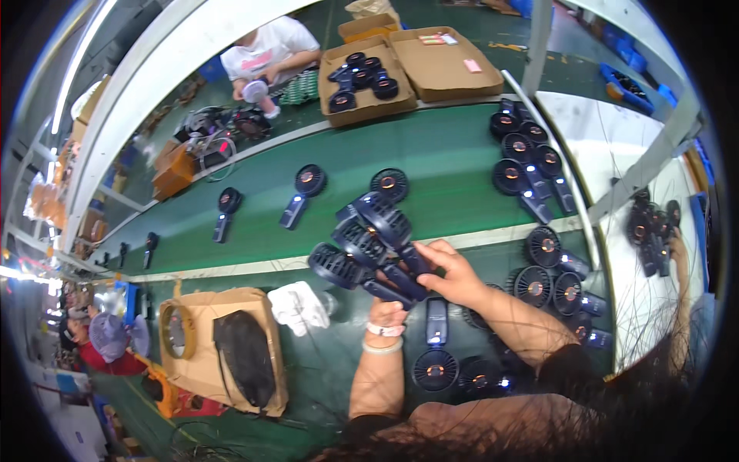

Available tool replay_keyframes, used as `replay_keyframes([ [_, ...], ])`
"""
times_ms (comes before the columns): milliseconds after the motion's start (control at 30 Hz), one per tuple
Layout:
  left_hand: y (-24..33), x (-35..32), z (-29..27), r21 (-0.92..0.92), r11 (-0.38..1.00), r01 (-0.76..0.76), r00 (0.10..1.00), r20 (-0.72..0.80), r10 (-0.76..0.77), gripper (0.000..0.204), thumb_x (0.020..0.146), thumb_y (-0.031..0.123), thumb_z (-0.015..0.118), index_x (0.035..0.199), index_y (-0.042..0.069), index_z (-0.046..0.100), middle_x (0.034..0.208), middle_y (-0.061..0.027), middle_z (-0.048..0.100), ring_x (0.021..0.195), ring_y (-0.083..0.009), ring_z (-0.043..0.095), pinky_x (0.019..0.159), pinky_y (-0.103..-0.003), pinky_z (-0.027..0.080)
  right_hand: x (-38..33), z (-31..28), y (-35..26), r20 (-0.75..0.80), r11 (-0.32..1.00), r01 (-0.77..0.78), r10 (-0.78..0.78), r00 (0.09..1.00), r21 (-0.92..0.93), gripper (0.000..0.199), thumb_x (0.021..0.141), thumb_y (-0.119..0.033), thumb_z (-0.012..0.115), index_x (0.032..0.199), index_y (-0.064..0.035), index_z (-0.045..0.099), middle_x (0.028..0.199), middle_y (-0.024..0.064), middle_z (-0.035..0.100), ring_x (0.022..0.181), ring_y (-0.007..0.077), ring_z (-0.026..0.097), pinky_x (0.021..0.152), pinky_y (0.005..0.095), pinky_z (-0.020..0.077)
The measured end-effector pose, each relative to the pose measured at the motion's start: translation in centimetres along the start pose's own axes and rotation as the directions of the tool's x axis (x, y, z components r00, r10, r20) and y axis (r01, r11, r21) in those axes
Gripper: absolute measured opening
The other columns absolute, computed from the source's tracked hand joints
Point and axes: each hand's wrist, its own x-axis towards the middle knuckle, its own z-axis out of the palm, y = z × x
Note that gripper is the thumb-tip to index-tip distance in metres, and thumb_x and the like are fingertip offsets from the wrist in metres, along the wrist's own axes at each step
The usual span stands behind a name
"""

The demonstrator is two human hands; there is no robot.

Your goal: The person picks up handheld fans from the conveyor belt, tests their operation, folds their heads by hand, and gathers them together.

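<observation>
At the far left, dark handheld fans start a spaced row along a green conveyor belt, nearing the middle of the view. Below the belt, on a green worktop, sits a shallow cardboard tray holding a yellow ring and a black pouch. A crumpled white bundle lies just right of it.

At centre, the wearer's left grip, with a pale band at the wrist, is closed from below on the handle ends of a bunch of fans, at least three. The bunch is raised above the worktop, heads tilted up and leftward. The right grip clasps the handles from the right; its fingertips are partly hidden.

The step in hand seems to be gathering fans. The next move probably calls for both grips to hold the handles together, lest an outer fan slip.

Further right, loose fans crowd the worktop, and a cluster of fans rests on the belt.
</observation>
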Motion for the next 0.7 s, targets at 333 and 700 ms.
replay_keyframes([
  [333,0.3,0.9,1.7,-0.005,1.000,0.014,0.996,0.093,-0.013,0.091,0.058,0.009,0.069,0.136,0.011,0.023,0.122,-0.0132,0.044,0.117,-0.0338,0.043,0.096,-0.050,0.038,-0.3,0.1,0.4,0.032,0.985,-0.104,0.101,0.994,0.136,0.061,0.076,0.003,0.062,0.132,-0.0050,0.039,0.099,0.0060,0.041,0.084,0.0140,0.047,0.070,0.0241,0.0471],
  [700,0.3,1.0,1.6,-0.023,1.000,0.020,0.993,0.114,-0.017,0.087,0.059,0.006,0.069,0.135,0.015,0.027,0.124,-0.0129,0.043,0.118,-0.0350,0.041,0.098,-0.050,0.036,-0.2,0.0,0.8,0.043,0.998,-0.051,0.050,0.998,0.024,0.061,0.076,0.003,0.061,0.132,-0.0067,0.040,0.100,0.0062,0.040,0.084,0.0148,0.047,0.076,0.0253,0.0445],
])
